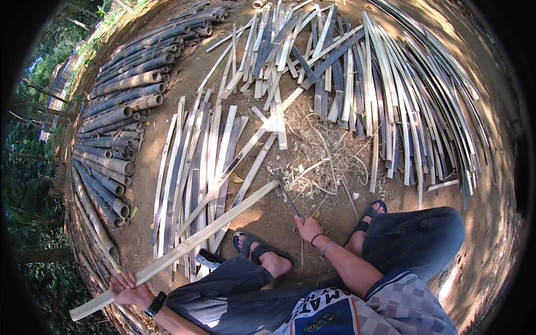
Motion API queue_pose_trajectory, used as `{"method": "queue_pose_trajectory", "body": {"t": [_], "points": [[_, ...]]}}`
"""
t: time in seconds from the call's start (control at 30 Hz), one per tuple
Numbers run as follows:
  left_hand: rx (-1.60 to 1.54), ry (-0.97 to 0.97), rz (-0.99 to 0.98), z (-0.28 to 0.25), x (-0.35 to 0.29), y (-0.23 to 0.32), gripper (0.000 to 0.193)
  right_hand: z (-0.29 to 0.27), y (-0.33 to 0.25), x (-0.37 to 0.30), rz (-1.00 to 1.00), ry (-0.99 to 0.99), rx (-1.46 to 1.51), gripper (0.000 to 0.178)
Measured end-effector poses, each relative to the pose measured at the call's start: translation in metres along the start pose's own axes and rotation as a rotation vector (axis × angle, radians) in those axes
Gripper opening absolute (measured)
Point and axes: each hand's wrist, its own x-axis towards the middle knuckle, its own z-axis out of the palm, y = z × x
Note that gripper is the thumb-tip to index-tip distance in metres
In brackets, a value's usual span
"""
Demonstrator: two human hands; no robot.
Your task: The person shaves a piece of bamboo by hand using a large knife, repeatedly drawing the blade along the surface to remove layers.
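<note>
A long pale bamboo strip (207, 230) slants from lower left up to the middle of the head view. My left hand (131, 289) is closed around it close to its lower-left end. In my right hand (309, 229) is a knife (289, 200) with a narrow dark blade, its handle mostly hidden by the fingers. The blade points up and away from me, its tip close beside the strip's far end; I cannot tell if they touch. Curled bamboo shavings (329, 159) lie on the dirt just beyond the blade.
Split bamboo strips (192, 162) lie at the left centre, with a larger spread of strips (413, 106) at far right. Whole bamboo poles (134, 103) are stacked at far left. My sandalled feet (273, 262) and a dark object (209, 259) are near me.
</note>
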Motion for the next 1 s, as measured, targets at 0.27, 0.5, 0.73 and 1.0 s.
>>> {"method": "queue_pose_trajectory", "body": {"t": [0.27, 0.5, 0.73, 1.0], "points": [[-0.081, -0.286, 0.020, -0.005, -0.004, 0.005, 0.037, -0.012, -0.018, -0.017, -0.038, -0.099, -0.053, 0.061], [-0.129, -0.389, 0.037, -0.002, -0.009, 0.006, 0.035, -0.005, -0.014, -0.018, -0.032, -0.047, -0.018, 0.062], [-0.167, -0.424, 0.035, 0.005, -0.014, 0.008, 0.034, 0.002, -0.017, -0.022, -0.150, -0.061, 0.017, 0.063], [-0.173, -0.443, 0.038, 0.013, -0.017, 0.010, 0.035, -0.006, -0.046, -0.036, -0.171, -0.015, 0.151, 0.057]]}}
